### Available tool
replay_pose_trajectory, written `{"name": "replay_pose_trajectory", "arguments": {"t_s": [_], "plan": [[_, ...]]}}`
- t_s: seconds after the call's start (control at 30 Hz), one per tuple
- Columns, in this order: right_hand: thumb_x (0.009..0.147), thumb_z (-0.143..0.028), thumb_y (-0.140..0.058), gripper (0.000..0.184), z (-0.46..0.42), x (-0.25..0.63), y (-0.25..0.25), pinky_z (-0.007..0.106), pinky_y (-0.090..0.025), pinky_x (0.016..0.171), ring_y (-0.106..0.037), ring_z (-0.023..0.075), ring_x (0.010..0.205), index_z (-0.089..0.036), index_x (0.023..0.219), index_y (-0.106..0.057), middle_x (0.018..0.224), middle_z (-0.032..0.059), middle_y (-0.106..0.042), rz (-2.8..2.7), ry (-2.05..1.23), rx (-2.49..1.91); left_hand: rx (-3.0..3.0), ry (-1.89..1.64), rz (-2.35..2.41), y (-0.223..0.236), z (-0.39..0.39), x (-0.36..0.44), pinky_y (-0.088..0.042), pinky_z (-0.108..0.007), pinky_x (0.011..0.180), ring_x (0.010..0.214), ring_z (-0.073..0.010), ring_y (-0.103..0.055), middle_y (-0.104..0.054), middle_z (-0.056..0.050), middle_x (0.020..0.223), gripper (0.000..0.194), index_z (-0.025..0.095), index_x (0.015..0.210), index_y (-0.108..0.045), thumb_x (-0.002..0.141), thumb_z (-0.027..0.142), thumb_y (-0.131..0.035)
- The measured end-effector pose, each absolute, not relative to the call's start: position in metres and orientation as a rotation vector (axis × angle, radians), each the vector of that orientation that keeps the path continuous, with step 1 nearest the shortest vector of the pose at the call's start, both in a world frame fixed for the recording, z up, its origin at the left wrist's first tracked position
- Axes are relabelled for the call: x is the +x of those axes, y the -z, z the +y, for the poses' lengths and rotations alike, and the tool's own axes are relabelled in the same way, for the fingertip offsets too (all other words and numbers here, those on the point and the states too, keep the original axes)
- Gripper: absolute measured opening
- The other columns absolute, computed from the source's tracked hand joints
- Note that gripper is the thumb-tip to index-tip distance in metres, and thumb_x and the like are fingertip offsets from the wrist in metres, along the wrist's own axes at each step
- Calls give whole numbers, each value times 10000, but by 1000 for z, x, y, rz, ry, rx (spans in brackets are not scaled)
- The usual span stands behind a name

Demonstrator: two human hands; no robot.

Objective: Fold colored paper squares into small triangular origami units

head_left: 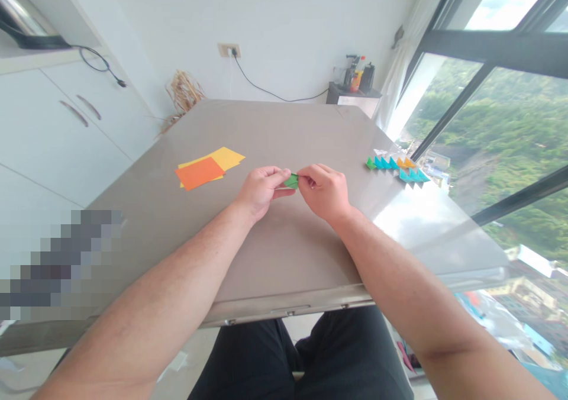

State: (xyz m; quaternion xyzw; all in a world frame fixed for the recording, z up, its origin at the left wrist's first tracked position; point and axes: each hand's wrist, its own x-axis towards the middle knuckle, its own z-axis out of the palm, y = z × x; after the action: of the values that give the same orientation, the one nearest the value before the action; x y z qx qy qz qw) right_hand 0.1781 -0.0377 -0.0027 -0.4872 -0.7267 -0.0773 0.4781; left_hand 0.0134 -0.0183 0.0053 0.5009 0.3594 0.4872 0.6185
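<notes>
Green paper (291, 181), small and folded, is held between the two hands at the center of the frame, over the gray table (288, 134). The left hand (261, 192) pinches its left side, thumb on top and fingers below. The right hand (326, 190) pinches its right edge, thumb and fingertips drawn together. Left of center on the table, an orange sheet (200, 173) partly covers yellow sheets (227, 158). Toward the right side of the frame, near the window (510, 110), folded paper shapes (385, 163) form two rows: green, blue and orange ones in the upper row, blue ones in the lower. Bottles (356, 79) stand on a small cabinet (354, 95) at upper right.
</notes>
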Motion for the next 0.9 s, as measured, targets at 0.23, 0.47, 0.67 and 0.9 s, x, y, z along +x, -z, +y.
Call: {"name": "replay_pose_trajectory", "arguments": {"t_s": [0.23, 0.47, 0.67, 0.9], "plan": [[838, -151, -473, 220, -39, 175, 2, 251, -381, 601, -498, 120, 603, -222, 705, -633, 661, -7, -588, -1687, 149, -1204, 1139, -1112, 773, -8, -22, 16, -602, -384, 782, 835, -184, -678, -680, -47, 804, 314, 139, 730, -658, 762, 418, -799], [805, -163, -524, 157, -39, 177, 0, 255, -438, 612, -554, 123, 610, -225, 769, -663, 684, -17, -641, -1625, -3, -1118, 1148, -1153, 782, -11, -23, 16, -612, -387, 787, 861, -194, -687, -683, -38, 806, 324, 159, 696, -607, 729, 413, -806], [853, -268, -581, 125, -37, 180, 0, 269, -487, 660, -630, 139, 668, -226, 795, -684, 738, -2, -703, -1635, -88, -1156, 1271, -1212, 920, -12, -23, 14, -594, -342, 686, 764, -174, -640, -651, -23, 759, 321, 173, 682, -604, 756, 444, -758], [878, -275, -577, 148, -38, 182, 0, 268, -479, 682, -638, 145, 669, -227, 817, -703, 730, 5, -716, -1727, -109, -1250, 1390, -1297, 1019, -11, -21, 12, -537, -349, 792, 753, -194, -648, -661, -14, 684, 262, 201, 666, -650, 745, 409, -789]]}}
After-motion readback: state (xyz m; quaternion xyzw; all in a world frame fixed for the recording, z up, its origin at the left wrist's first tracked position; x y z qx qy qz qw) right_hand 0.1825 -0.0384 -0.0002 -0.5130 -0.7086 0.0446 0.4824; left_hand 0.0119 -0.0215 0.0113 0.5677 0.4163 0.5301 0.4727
